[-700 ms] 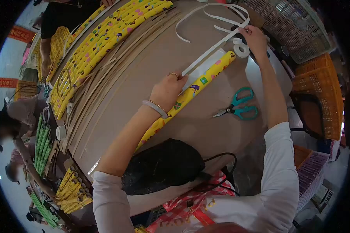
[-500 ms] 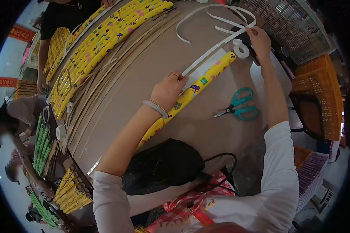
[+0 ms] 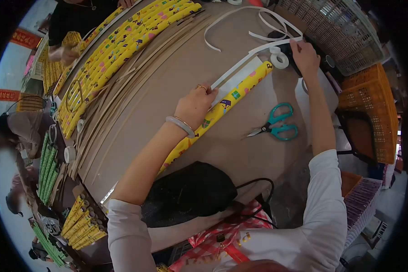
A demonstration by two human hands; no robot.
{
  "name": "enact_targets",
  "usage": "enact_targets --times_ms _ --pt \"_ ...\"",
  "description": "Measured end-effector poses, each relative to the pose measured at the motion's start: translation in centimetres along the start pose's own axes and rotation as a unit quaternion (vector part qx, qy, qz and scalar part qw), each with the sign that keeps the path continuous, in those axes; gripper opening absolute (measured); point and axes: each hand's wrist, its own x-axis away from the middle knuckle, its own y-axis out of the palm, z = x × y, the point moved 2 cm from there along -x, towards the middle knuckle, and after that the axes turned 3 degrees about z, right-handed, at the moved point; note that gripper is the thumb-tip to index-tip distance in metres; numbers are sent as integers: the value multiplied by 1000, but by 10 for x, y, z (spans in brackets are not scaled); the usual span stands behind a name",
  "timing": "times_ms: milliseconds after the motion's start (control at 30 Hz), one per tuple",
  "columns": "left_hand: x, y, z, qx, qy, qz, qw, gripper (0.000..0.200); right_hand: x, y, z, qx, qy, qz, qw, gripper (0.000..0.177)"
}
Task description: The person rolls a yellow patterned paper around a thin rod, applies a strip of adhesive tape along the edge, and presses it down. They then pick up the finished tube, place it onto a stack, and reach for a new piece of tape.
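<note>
A roll of yellow patterned wrapping paper (image 3: 235,95) lies slantwise on the table, its white underside showing along one side. A long white strip (image 3: 240,62), like tape, runs along that paper edge. My left hand (image 3: 195,105), wearing a ring and bangles, is closed on the strip and the paper edge. At the upper right, my right hand (image 3: 306,58) pinches the strip farther along, beside its loose loops. Two small white tape rolls (image 3: 281,60) rest near the paper's far end. Below my right hand lie teal-handled scissors (image 3: 277,122), their blades apart.
Several finished yellow rolls (image 3: 127,45) and thin brown strips (image 3: 136,75) cover the table's left side. A black bag (image 3: 190,195) sits near my body. Grey baskets (image 3: 331,36) and an orange crate (image 3: 371,113) stand at the right. Other people work at the left.
My right hand has shifted slightly right and down, with the strip's loops moving right. My left hand has barely moved. At the upper left, another person's hand has come up over the yellow rolls.
</note>
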Motion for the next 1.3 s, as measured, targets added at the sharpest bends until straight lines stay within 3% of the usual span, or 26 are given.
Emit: enact_targets --times_ms 67,100,167,200,267,333,400,500,667,833,1000,1067,1233,1300 --pt "-2 -2 2 35 -72 -71 994 24 9 -12 -8 154 -131 135 970 32" --pt "-3 -1 1 36 -74 -72 994 24 13 -20 -14 153 -133 133 970 32" --pt "-3 0 0 60 -92 -69 992 25 21 -36 -35 -18 -110 57 992 23" --pt "-3 1 -1 60 -93 -69 991 25 33 -40 -51 -174 -117 15 978 15" --pt "-2 4 -2 16 -66 -80 994 30 66 -47 -100 -348 -141 -90 922 14" --pt "-1 1 0 14 -45 -66 997 23 97 -41 -134 -363 -229 -195 882 15" --pt "-2 -2 3 11 -25 -51 998 19 117 -37 -156 -338 -319 -197 863 16" --pt "-1 -2 3 -11 -18 -67 998 21 124 -20 -167 -283 -334 -220 872 16" --pt "-1 -1 3 -5 -28 -62 998 29 101 -12 -145 -246 -269 -222 904 14" --pt "-1 1 1 -14 -39 -69 997 31 62 6 -108 -257 -130 -219 932 16" --pt "1 5 -2 -20 -18 -38 999 34 47 4 -94 -221 -147 -181 947 19" --pt "0 4 -2 0 -30 -56 998 37 54 -25 -97 -308 -121 -91 939 18" --pt "-5 3 -9 66 -75 -42 994 34 106 -97 -90 -367 -85 -114 919 16" --pt "-3 -12 -9 185 -124 -38 974 31 130 -112 -74 -243 -159 -215 933 25"
